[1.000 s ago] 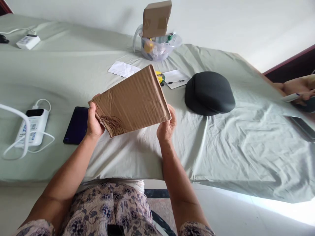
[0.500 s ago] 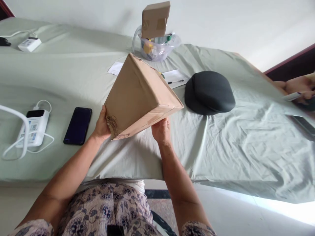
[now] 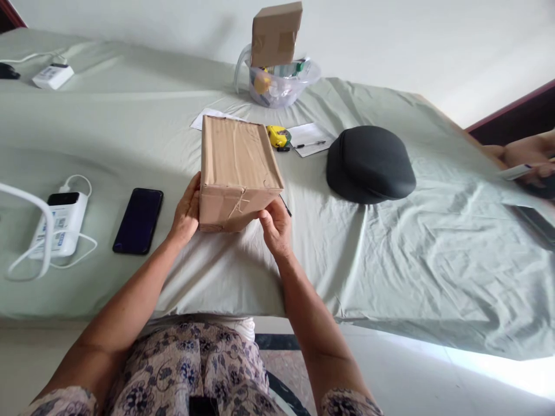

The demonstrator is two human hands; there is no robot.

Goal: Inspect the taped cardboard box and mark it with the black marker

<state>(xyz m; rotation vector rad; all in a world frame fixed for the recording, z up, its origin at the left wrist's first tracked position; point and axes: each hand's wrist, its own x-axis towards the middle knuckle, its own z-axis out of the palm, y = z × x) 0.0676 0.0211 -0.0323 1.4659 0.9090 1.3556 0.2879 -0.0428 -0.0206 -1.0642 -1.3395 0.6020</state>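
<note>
A brown cardboard box point(image 3: 236, 167) wrapped in tape rests on the grey-green cloth of the table point(image 3: 390, 248), its long side pointing away from me. My left hand point(image 3: 187, 209) presses against the box's near left corner with fingers together. My right hand point(image 3: 274, 225) grips the near right corner from below and the side. A thin dark object, perhaps a pen, shows just past my right fingers.
A dark phone point(image 3: 139, 220) and a white power bank point(image 3: 60, 222) with cables lie left. A black domed case point(image 3: 369, 164), a yellow tape measure point(image 3: 277, 137), papers with a pen point(image 3: 309, 140) and a clear bowl point(image 3: 280, 84) holding a small box sit beyond. Another person's hand point(image 3: 526, 159) is at right.
The box was held up and tilted on edge; it has turned over and come down flat on the table, with both hands now at its near corners.
</note>
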